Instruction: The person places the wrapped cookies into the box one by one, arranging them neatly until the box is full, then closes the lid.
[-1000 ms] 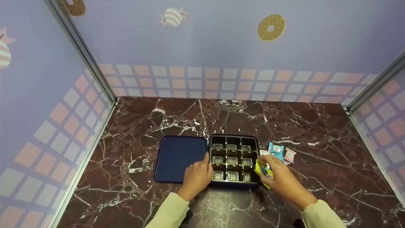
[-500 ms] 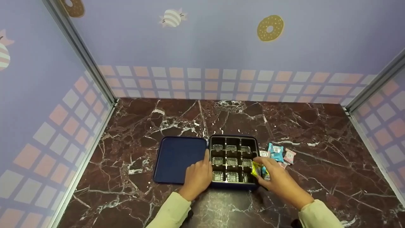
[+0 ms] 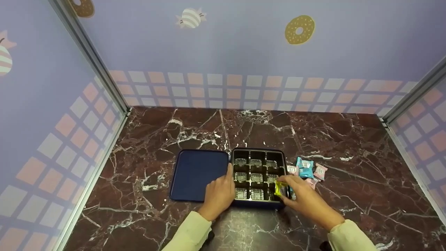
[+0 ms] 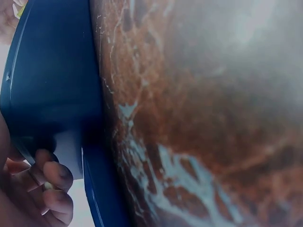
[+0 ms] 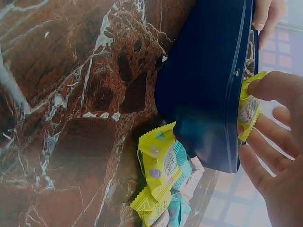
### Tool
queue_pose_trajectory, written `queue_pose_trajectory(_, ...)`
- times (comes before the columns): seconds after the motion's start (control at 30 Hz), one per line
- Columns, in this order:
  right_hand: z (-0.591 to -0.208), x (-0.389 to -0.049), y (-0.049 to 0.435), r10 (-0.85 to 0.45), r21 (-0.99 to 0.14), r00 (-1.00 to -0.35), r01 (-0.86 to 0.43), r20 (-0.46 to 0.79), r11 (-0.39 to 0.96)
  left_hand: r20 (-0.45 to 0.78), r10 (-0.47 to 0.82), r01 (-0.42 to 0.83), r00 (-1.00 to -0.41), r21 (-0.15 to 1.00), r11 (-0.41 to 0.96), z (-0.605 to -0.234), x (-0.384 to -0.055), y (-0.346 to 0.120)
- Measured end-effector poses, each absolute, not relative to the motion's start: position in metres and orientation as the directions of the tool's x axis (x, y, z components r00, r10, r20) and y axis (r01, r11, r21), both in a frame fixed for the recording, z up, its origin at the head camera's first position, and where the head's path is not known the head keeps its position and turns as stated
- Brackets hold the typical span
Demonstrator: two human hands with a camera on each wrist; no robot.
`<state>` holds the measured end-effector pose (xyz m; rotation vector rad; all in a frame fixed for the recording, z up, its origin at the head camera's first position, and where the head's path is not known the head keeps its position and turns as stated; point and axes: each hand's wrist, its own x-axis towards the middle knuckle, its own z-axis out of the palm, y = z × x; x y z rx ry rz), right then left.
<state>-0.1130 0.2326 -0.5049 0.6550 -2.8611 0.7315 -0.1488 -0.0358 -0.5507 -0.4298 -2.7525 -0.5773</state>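
Observation:
A dark blue box (image 3: 258, 205) stands on the marble surface with a gold-and-black divided tray (image 3: 257, 184) inside. My left hand (image 3: 218, 191) holds the box at its left rim, index finger along the edge; in the left wrist view the other fingers (image 4: 57, 175) curl beside its wall. At the front right compartment my right hand (image 3: 301, 193) pinches a yellow wrapped candy (image 3: 280, 188) between thumb and fingers. The right wrist view shows this yellow candy (image 5: 249, 111) right at the rim. The compartments in view hold nothing; the one beneath the candy is partly hidden.
The blue lid (image 3: 198, 174) lies flat against the box's left side. Right of the box is a pile of wrapped candies: blue (image 3: 306, 169), pink (image 3: 320, 172) and yellow (image 5: 158, 158). Patterned walls (image 3: 244, 52) enclose the back and both sides.
My right hand has moved left with the yellow candy, from beside the box to over its front right compartment. The left hand has stayed on the rim.

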Motion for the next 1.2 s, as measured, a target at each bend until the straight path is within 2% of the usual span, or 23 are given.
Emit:
queue_pose_trajectory(0.33,-0.5073,-0.1131,0.2319,-0.419,-0.407,-0.888,-0.46,0.192,0.789,0.352,0.232,0.354,-0.907,0.336,0.873,-0.5508,-0.1483,-0.0355)
queue_pose_trajectory(0.6,-0.5115,-0.1135,0.2315,-0.454,-0.384,-0.856,-0.517,0.246,0.765,0.4,0.231,0.368,-0.887,0.309,0.877,-0.5548,-0.1483,-0.0348)
queue_pose_trajectory(1.03,-0.5119,-0.1145,0.232,-0.437,-0.399,-0.87,-0.492,0.227,0.773,0.389,0.226,0.362,-0.893,0.321,0.875,-0.5537,-0.1487,-0.0352)
queue_pose_trajectory(1.2,-0.5126,-0.1157,0.2328,-0.439,-0.391,-0.862,-0.507,0.255,0.768,0.39,0.228,0.361,-0.892,0.313,0.878,-0.5548,-0.149,-0.0358)
